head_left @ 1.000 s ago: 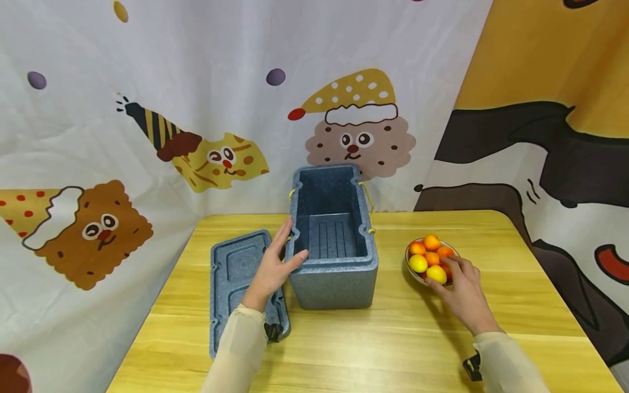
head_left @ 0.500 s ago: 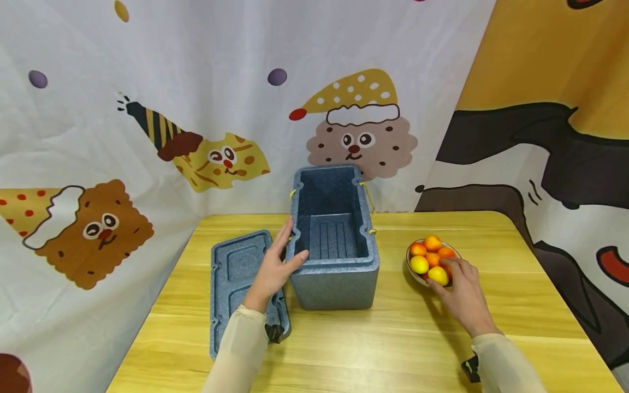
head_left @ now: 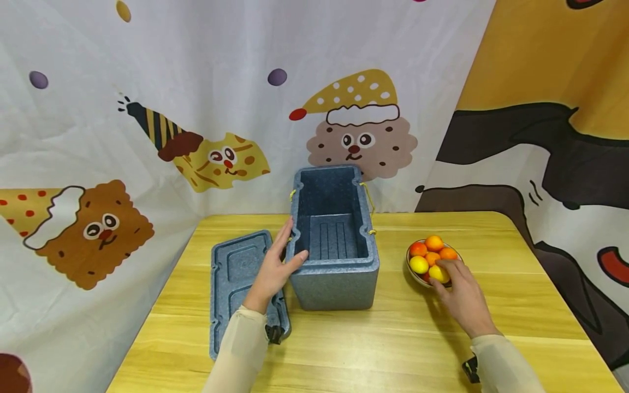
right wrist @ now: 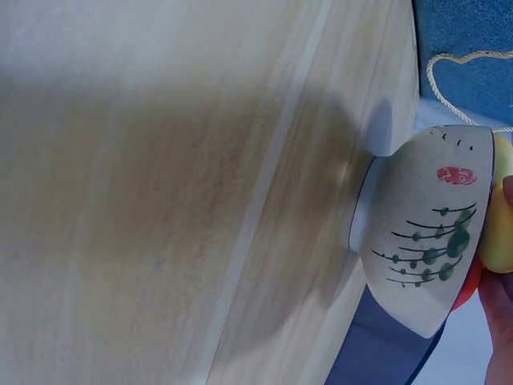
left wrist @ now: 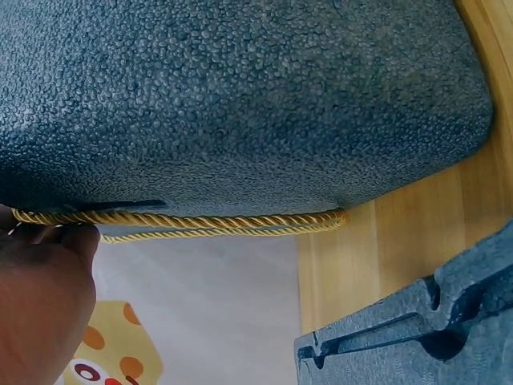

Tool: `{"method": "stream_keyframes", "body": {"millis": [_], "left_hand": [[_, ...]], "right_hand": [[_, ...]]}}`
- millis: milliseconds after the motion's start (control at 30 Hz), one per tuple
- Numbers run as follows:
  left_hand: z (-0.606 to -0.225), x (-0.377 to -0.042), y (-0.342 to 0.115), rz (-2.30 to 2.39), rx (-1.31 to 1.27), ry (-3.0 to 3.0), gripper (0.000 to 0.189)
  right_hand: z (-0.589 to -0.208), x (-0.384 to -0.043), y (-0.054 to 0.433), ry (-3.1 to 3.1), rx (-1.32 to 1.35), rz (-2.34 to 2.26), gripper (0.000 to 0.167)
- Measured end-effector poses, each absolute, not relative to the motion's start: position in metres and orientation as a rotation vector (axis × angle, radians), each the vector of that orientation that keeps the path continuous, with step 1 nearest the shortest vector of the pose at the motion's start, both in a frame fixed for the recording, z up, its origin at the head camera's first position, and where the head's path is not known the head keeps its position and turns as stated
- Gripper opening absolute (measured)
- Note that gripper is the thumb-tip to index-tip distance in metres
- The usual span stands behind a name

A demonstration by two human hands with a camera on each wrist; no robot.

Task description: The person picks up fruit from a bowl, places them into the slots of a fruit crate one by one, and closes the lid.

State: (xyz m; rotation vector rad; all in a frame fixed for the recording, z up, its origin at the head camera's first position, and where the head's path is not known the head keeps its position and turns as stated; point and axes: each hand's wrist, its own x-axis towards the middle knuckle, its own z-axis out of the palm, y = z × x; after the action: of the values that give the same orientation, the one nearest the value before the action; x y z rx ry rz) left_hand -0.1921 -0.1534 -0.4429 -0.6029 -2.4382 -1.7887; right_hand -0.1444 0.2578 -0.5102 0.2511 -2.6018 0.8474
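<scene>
On my feed, my right hand (head_left: 466,303) keeps a narrow grip, thumb and fingers pinching the near yellow fruit (head_left: 439,274) in the bowl (right wrist: 425,216), right on the worktop (head_left: 393,349); my left hand (head_left: 272,270), grip spread wide, rests against the blue-grey box's (head_left: 336,288) near left rim.

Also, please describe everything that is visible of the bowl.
The bowl looks ceramic, off-white outside, with painted green sprigs, a red mark and a thin dark rim line. It stands upright on its foot on the table, right of the blue box. Round fruits fill it. The right hand pinches a yellow fruit; whether it touches the bowl is unclear.
</scene>
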Motion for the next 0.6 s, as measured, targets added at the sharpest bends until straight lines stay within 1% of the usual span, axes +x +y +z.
{"method": "stream_keyframes", "body": {"millis": [167,433,600], "left_hand": [[-0.443,-0.192,-0.153,-1.766,-0.578,-2.463,0.078],[-0.441,-0.192,-0.153,-1.774,-0.575,-2.487,0.079],[-0.424,-0.185,-0.152,-1.802,-0.606,-2.496,0.082]], "right_hand": [[-0.509,-0.144,0.257,-2.597,0.238,0.876,0.044],[-0.505,-0.144,0.257,-2.620,0.186,0.925,0.043],[-0.495,-0.145,0.253,-2.586,0.172,0.993,0.043]]}}
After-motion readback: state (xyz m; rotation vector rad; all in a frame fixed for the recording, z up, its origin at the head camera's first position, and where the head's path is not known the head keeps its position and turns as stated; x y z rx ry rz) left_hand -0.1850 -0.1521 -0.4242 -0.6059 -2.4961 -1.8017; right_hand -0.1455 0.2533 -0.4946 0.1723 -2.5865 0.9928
